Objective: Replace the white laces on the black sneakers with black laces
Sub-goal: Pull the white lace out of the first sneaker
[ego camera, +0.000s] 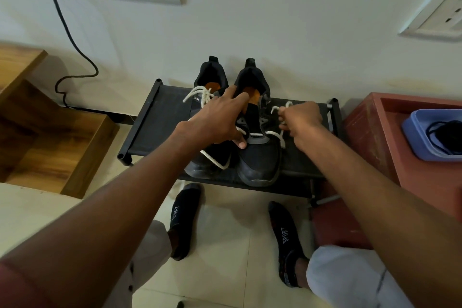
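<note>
Two black sneakers stand side by side on a low black rack [150,117], toes toward me. The left sneaker [207,165] still carries a tied white lace [200,96] near its collar. The right sneaker [260,162] has its white lace [273,134] mostly pulled out, with only the lowest eyelets threaded. My left hand [220,120] rests on the right sneaker's tongue, fingers spread toward the collar and thumb near the lowest eyelets. My right hand [301,119] grips the loose white lace beside the shoe. Black laces [445,136] lie coiled in a blue tray [415,132] at right.
The blue tray sits on a red-brown box [375,137] to the right of the rack. A wooden cabinet [50,132] stands at left. A black cable [72,43] hangs from the wall socket. My socked feet [183,217] are on the tiled floor below the rack.
</note>
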`<action>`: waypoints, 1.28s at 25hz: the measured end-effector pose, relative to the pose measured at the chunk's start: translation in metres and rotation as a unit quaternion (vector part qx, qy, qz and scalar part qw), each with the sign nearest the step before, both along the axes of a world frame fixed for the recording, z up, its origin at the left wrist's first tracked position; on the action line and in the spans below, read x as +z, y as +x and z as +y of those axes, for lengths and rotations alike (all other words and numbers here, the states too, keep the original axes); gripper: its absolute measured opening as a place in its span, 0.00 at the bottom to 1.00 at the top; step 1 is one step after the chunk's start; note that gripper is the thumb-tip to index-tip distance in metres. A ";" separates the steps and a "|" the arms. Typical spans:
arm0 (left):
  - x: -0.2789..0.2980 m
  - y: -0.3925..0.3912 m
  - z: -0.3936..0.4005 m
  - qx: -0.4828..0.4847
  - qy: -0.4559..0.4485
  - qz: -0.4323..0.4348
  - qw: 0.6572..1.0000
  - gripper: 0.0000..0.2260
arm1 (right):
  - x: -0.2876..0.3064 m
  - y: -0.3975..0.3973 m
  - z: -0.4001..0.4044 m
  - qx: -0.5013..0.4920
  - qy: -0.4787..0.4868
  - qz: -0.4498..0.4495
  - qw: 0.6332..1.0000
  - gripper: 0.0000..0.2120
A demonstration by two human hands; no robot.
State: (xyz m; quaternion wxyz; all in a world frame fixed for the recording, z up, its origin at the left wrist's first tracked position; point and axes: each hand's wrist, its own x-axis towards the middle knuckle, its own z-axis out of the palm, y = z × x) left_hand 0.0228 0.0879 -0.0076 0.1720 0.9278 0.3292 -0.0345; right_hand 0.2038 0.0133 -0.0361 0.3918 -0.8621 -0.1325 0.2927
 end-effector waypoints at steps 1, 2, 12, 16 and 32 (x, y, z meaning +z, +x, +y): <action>0.003 0.002 -0.002 -0.013 0.017 0.019 1.000 0.33 | 0.005 0.000 0.003 0.036 -0.009 -0.039 0.999 0.08; 0.005 0.003 -0.003 -0.026 0.028 0.025 0.999 0.32 | 0.013 -0.001 0.003 0.082 -0.024 -0.094 0.992 0.07; -0.001 0.007 -0.042 0.054 0.067 0.037 0.996 0.64 | 0.061 0.000 -0.038 0.449 -0.094 -0.180 0.870 0.07; -0.014 0.012 -0.051 0.092 0.015 0.046 0.995 0.72 | 0.040 -0.012 -0.039 0.445 -0.143 -0.202 0.860 0.13; -0.029 0.025 -0.041 0.128 0.002 0.021 0.991 0.73 | 0.119 0.031 -0.057 0.021 0.340 0.266 0.902 0.05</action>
